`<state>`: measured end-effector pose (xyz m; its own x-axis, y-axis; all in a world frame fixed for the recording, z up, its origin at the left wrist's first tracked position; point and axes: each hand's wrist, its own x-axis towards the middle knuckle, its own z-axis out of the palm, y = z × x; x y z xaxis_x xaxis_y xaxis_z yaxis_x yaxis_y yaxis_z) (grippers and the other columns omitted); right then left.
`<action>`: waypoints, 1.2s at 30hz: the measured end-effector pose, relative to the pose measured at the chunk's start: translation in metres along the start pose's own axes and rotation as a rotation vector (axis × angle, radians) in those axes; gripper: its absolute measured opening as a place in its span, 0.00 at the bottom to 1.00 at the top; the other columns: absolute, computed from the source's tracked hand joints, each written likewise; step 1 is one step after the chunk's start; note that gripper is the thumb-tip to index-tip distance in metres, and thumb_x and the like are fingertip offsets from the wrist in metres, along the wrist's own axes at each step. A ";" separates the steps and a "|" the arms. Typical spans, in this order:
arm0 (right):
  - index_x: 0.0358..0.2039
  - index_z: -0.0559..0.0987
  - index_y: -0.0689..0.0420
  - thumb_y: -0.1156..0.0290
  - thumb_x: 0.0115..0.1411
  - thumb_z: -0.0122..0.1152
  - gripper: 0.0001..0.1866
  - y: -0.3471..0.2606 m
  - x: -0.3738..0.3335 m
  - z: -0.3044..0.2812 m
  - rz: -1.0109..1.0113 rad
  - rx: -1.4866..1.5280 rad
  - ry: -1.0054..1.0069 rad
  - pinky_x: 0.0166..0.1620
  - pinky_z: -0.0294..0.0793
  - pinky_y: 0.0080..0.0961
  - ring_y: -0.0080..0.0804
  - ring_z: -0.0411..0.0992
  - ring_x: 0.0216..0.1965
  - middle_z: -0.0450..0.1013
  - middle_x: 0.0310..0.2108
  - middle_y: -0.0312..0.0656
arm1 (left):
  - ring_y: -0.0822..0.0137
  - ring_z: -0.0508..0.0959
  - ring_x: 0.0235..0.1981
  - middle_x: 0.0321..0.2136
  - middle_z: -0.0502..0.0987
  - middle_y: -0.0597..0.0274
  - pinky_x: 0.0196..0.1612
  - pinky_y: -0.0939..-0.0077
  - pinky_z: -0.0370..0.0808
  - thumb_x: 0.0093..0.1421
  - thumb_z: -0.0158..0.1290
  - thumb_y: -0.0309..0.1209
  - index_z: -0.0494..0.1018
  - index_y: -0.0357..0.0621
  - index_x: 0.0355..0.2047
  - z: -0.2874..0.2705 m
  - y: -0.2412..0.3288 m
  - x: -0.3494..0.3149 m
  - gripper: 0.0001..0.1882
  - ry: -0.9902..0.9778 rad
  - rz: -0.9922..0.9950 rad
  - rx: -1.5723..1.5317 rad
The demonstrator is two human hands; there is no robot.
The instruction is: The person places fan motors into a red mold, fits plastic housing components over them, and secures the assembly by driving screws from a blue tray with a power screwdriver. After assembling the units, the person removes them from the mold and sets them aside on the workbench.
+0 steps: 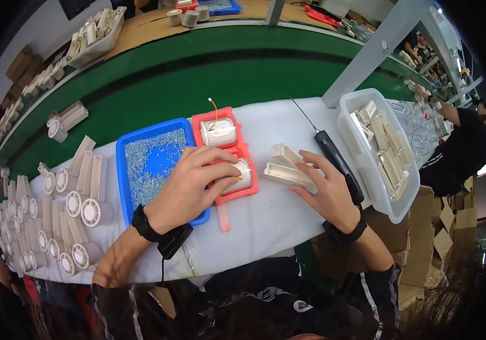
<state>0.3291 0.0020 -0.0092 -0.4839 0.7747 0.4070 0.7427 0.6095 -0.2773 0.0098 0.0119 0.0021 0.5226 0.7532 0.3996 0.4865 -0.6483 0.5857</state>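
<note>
My left hand [200, 177] curls over a white round housing [244, 173] in the lower recess of a red fixture [252, 190]. Its fingertips and thumb close about the housing's top, near a thin orange wire. In the upper recess lies another white round housing [220, 132], with an orange wire [216, 110] sticking up. My right hand [329, 190] has thumb and fingers around two long off-white handle shells lying side by side on the table. The nearer handle shell [287, 174] shows its hollow side; the farther handle shell [283, 153] is partly under the fingers.
A blue tray [121, 170] of small screws lies left of the fixture. Right of my right hand rests a black electric screwdriver [336, 161]. A white bin [387, 202] holds more shells. Several assembled white units [93, 212] stand at the left. A grey post [362, 56] rises behind.
</note>
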 end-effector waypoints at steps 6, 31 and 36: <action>0.42 0.81 0.57 0.70 0.46 0.80 0.22 -0.003 -0.011 -0.007 -0.018 -0.093 -0.032 0.49 0.78 0.39 0.47 0.76 0.48 0.75 0.53 0.45 | 0.59 0.79 0.50 0.44 0.82 0.60 0.55 0.64 0.69 0.58 0.63 0.26 0.83 0.41 0.38 0.001 -0.001 0.001 0.07 0.011 0.005 -0.029; 0.60 0.73 0.61 0.81 0.48 0.79 0.38 -0.047 0.073 -0.036 -0.213 0.472 0.004 0.49 0.80 0.31 0.40 0.82 0.46 0.82 0.44 0.49 | 0.55 0.79 0.48 0.47 0.81 0.58 0.53 0.61 0.72 0.60 0.61 0.25 0.83 0.41 0.42 0.002 -0.007 0.000 0.09 0.007 0.008 -0.093; 0.67 0.69 0.61 0.81 0.48 0.79 0.45 -0.048 0.081 -0.027 -0.209 0.394 -0.127 0.51 0.79 0.32 0.41 0.81 0.46 0.81 0.47 0.50 | 0.53 0.78 0.48 0.47 0.80 0.55 0.54 0.61 0.70 0.57 0.66 0.33 0.79 0.37 0.31 -0.008 -0.003 0.002 0.11 -0.055 -0.157 -0.178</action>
<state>0.2661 0.0311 0.0604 -0.6754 0.6283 0.3861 0.4026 0.7528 -0.5207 0.0041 0.0165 0.0071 0.4903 0.8325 0.2578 0.4359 -0.4904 0.7547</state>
